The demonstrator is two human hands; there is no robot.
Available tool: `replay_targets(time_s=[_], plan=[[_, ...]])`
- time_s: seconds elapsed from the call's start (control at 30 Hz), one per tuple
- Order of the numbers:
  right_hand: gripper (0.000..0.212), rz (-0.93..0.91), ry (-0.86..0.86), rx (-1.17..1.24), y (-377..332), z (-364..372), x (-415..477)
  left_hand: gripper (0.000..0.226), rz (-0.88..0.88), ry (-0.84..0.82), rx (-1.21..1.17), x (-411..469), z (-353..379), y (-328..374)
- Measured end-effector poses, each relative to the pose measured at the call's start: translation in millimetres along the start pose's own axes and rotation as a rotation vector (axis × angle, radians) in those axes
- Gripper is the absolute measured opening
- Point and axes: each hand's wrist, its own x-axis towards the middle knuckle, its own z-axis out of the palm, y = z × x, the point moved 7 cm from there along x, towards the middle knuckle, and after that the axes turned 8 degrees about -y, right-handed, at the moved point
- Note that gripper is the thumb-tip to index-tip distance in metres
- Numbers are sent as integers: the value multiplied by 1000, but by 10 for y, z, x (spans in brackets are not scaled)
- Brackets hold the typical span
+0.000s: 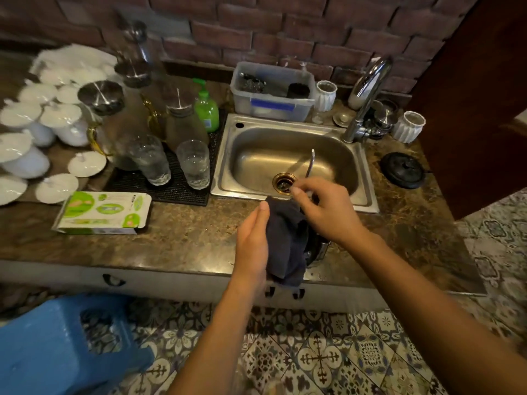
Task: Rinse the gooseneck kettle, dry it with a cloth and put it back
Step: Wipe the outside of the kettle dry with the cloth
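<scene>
The gooseneck kettle (316, 249) is held over the counter's front edge, mostly hidden; only its thin steel spout, rising over the sink, and a bit of its metal body show. A dark blue cloth (286, 240) is draped over the kettle's left side. My left hand (252, 243) presses flat against the cloth from the left. My right hand (322, 210) grips the kettle near the base of the spout from above. A black round lid (402, 170) lies on the counter right of the sink.
The steel sink (288, 158) with a faucet (368, 98) is just behind my hands. Two glasses (194, 163), bottles and a green soap bottle (206, 109) stand on a black mat at left. White lidded cups, a green box (104, 212), a plastic tub (271, 92), a blue stool (65, 343).
</scene>
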Motion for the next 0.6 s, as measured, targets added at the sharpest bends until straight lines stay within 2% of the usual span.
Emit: replay_targets(time_s=[0.1,0.2,0.3,0.43,0.53,0.6], plan=[[33,136,-141,306,-115,-57,-181,40,-68,-45,-93,-72,52,165],[45,164,-177,612,-291,-135,-369,47,-100,-127,-122,-160,149,300],[33,103,-147,623,-466,-238,-506,50,-139,-151,-137,-231,224,375],[20,113,-63,644,-528,-366,-598,47,-141,-186,-116,-295,317,453],[19,127,-25,640,-547,-457,-668,29,-83,-137,77,-329,355,502],[19,138,-21,652,-554,-511,-712,26,-28,-95,242,-349,365,532]])
